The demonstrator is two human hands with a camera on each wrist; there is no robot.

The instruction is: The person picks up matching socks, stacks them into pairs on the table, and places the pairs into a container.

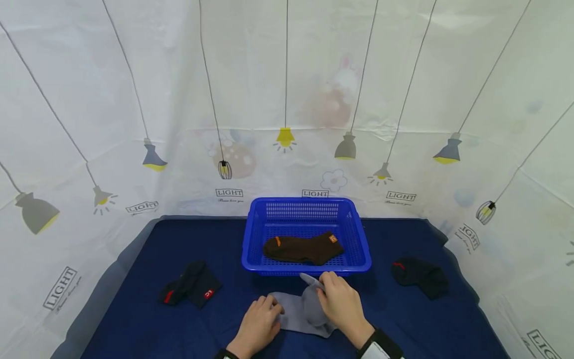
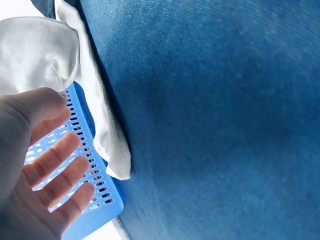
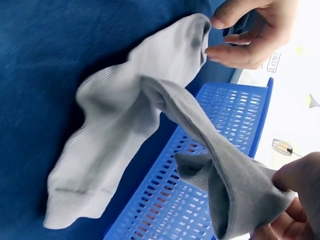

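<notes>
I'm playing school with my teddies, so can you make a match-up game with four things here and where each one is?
Things:
1. Brown sock
2. Blue plastic basket
3. Lifted grey sock
4. Dark sock with two red marks

Places:
A. Left of the basket, on the blue cloth
B. Held by the right hand
C. At the cloth's far side, by the lamp-print sheet
D. Inside the basket

Right pairs: 1-D, 2-C, 3-B, 4-A

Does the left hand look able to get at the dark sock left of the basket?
Likely yes: in the head view, only blue cloth shows between the left hand and the dark sock.
</notes>
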